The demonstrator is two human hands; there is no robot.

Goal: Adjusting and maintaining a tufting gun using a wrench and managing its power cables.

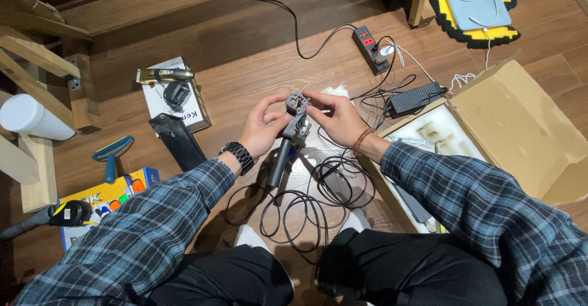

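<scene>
Above coiled cable [306,205], left hand [262,128], right hand [337,117] pinch tool head [297,104].

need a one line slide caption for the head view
Seated on a wood floor, left hand and right hand hold the head of a corded tool beside an open cardboard box.

Two hands [263,128] (plaid-sleeved), one hair dryer [293,134], one cardboard box [520,128], one power strip [371,49]

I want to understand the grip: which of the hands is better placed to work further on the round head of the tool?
Probably the right hand: its fingertips rest on the top edge of the round head, free to move. The left hand grips the tool from the side and seems to steady it.
</scene>
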